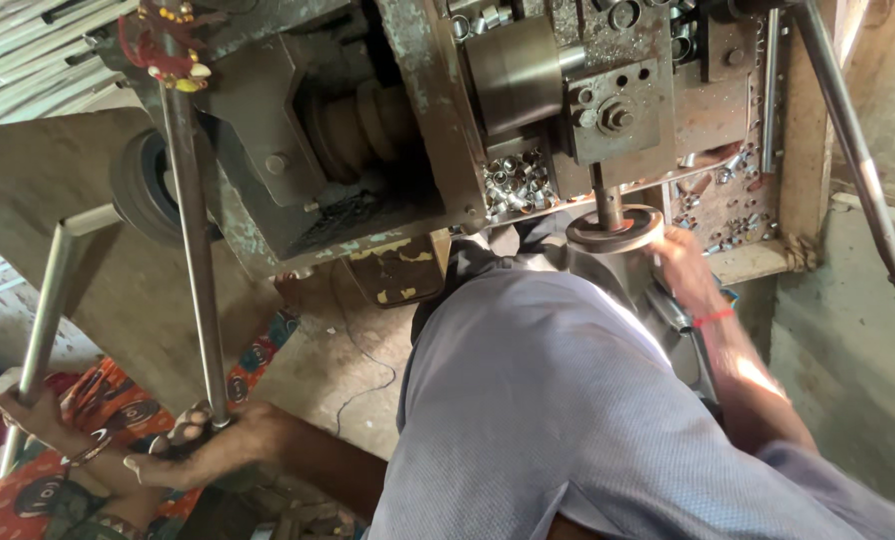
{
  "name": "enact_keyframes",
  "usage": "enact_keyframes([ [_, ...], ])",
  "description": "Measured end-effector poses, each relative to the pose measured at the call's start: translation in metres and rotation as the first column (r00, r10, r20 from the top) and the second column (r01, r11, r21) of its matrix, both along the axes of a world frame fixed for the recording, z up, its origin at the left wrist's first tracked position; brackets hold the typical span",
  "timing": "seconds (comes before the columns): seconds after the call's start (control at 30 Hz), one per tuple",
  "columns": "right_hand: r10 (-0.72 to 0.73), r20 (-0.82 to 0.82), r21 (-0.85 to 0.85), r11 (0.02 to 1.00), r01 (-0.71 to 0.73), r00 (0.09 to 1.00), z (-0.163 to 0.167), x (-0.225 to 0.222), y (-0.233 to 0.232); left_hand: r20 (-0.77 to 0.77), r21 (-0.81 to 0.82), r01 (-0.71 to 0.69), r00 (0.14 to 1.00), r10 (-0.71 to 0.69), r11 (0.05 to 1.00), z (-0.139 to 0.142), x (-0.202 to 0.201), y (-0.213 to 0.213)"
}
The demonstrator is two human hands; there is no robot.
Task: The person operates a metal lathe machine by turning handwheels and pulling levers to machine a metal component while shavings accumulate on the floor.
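the person is sitting at an old greenish machine (368,150), and the step in hand looks like one working stroke of it: one hand on a lever, the other at the tooling.

the left hand (203,445) is reaching down low on the left, its fingers (183,430) closing round the bottom end of a long steel lever rod (196,260) that is running up to the machine's top corner, where red and yellow thread decorations (168,45) are hanging. the right hand (683,265) is reaching forward past the grey-trousered knee (538,400), with a red thread on the wrist; it is touching the side of a round metal die plate (616,228) sitting under a short vertical spindle (608,200). i cannot tell whether its fingers are closed on anything, since the knee and plate are hiding them.

small silvery metal rings (516,182) are lying heaped in the machine's recess just left of the spindle, and more are scattered on its rusty plate to the right. another person's hand (33,410), wearing bangles above orange patterned cloth, is holding a second grey rod (48,310) at the far left.

judging from this, the next move is calling for the right fingers to be clear of the die plate before the lever rod is pulled, with a steady left grip.

no packages, labels or signs are showing; only flaking yellow paint patches (393,250) on a dark panel below the machine.
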State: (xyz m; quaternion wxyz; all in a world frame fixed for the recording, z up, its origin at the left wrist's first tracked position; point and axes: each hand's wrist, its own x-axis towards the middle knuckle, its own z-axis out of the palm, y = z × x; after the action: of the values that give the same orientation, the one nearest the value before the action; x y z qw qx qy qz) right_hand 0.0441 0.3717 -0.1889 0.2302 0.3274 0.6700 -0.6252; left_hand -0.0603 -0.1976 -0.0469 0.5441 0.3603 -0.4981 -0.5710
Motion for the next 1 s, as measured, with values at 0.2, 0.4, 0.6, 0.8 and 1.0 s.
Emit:
enact_keyframes([
  [0.2, -0.024, -0.147, 0.062, 0.998, 0.033, 0.989, -0.027, -0.002, -0.029, 0.027, 0.001, -0.009, 1.000, 0.009, 1.000, 0.004, -0.002, 0.005],
  [0.4, -0.603, 0.014, 0.013, 0.797, 0.603, 0.797, -0.030, 0.029, -0.022, 0.031, -0.029, -0.028, 0.999, 0.029, 0.999, 0.002, -0.002, 0.002],
  [0.6, -0.567, -0.071, 0.196, 0.799, 0.568, 0.821, -0.019, 0.000, -0.013, 0.024, -0.033, -0.029, 0.999, 0.030, 0.999, 0.001, 0.000, -0.002],
  [0.8, -0.530, -0.086, 0.195, 0.821, 0.536, 0.843, -0.013, -0.001, -0.012, 0.008, -0.027, -0.025, 1.000, 0.025, 0.999, 0.003, 0.000, -0.002],
  [1.0, -0.179, -0.064, 0.387, 0.902, 0.190, 0.982, -0.021, 0.030, -0.033, 0.007, -0.013, -0.002, 1.000, 0.003, 1.000, 0.004, 0.002, 0.009],
])
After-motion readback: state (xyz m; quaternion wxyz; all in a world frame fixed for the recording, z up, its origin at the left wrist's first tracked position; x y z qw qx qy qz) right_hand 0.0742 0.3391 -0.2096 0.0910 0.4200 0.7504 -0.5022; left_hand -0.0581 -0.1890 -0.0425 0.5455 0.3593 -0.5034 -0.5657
